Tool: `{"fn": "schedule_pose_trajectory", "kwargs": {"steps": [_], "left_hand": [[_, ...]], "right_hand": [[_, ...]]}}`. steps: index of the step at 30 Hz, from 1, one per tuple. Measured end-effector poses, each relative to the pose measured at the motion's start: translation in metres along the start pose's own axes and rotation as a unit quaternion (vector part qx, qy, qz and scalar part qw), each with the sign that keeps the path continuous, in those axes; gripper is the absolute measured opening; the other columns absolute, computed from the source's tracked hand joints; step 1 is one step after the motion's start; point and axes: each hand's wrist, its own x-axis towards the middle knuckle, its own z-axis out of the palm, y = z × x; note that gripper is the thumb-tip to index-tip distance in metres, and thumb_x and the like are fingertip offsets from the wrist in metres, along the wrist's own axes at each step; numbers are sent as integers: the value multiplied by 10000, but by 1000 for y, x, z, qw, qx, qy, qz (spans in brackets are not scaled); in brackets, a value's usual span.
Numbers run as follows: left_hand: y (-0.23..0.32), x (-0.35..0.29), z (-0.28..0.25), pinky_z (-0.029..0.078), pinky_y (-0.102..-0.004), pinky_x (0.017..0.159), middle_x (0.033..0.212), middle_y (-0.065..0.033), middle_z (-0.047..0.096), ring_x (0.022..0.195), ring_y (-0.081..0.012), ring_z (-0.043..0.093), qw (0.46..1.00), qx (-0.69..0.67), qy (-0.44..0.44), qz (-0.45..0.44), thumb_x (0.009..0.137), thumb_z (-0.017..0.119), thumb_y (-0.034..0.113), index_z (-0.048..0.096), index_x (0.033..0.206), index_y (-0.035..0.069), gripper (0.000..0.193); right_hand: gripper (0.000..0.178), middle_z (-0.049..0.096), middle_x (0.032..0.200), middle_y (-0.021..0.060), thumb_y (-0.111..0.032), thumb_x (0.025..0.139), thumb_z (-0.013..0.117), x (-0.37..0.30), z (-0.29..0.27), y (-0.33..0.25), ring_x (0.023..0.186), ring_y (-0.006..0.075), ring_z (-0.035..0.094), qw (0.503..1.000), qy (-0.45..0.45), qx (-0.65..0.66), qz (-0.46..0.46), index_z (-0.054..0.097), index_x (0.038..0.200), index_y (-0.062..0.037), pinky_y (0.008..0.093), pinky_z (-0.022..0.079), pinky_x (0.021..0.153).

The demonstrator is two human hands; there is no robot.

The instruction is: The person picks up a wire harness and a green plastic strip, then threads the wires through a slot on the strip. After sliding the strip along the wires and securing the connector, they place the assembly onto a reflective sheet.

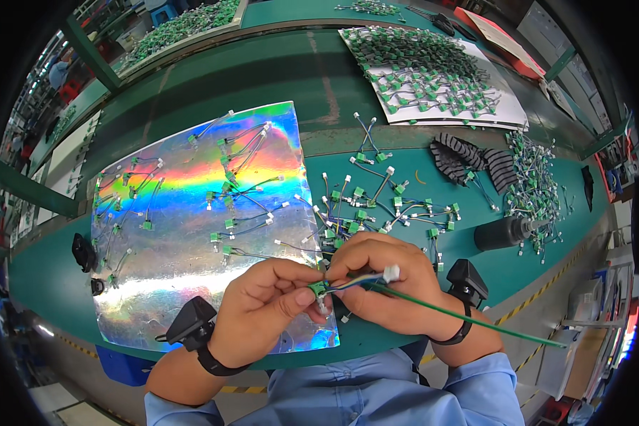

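In front of me, my left hand [271, 302] pinches a small green circuit board [319, 289] between thumb and fingers. Coloured wires run from the board to a white plug [391, 273], which lies over my right hand. Closed fingers of my right hand [387, 284] meet the board's right side. A long thin green rod [476, 319] passes out of that hand toward the lower right; its inner end is hidden by the fingers. Several similar wired boards [362, 213] lie loose just beyond my hands.
A shiny rainbow sheet [192, 277] with scattered wired boards covers the left of the green bench. At right are a dark bottle [500, 233], a striped cloth [468, 156] and a heap of wired boards [536, 177]. Farther back, white boards [397, 117] carry many more.
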Motion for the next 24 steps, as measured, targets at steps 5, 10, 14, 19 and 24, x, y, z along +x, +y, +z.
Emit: {"fn": "schedule_pose_trajectory", "kwargs": {"steps": [5,10,14,19,24], "left_hand": [[-4,3,-5,526,-340,695,935,-127,609,804,-207,616,993,-109,-40,-36,902,541,65,503,1074,-18,195],[0,5,-3,525,-349,695,939,-131,598,799,-205,611,985,-162,-22,-50,896,544,58,501,1048,-9,172],[0,4,-2,525,-349,699,955,-137,588,808,-205,607,984,-174,-26,-20,899,538,56,497,1036,-7,156],[-3,5,-2,523,-346,711,974,-144,576,832,-210,601,996,-74,-8,43,888,544,28,492,1017,-11,144],[-7,-1,5,515,-334,736,980,-143,574,854,-212,597,992,51,37,107,856,563,-36,496,1024,-21,181]], "right_hand": [[115,616,892,96,16,756,648,-2,3,0,798,189,615,1000,-9,26,9,589,850,-12,279,493,672],[116,616,916,100,17,796,637,1,4,3,820,190,621,996,6,80,-30,603,904,-2,286,504,694],[123,621,896,97,10,803,636,-3,7,5,817,190,623,978,46,201,37,605,922,8,287,501,695],[102,621,840,89,-4,805,640,-2,5,4,791,180,619,989,9,138,54,608,899,16,285,490,677],[98,617,799,77,-11,780,652,-2,8,1,722,162,597,995,8,83,47,614,868,6,284,468,625]]}}
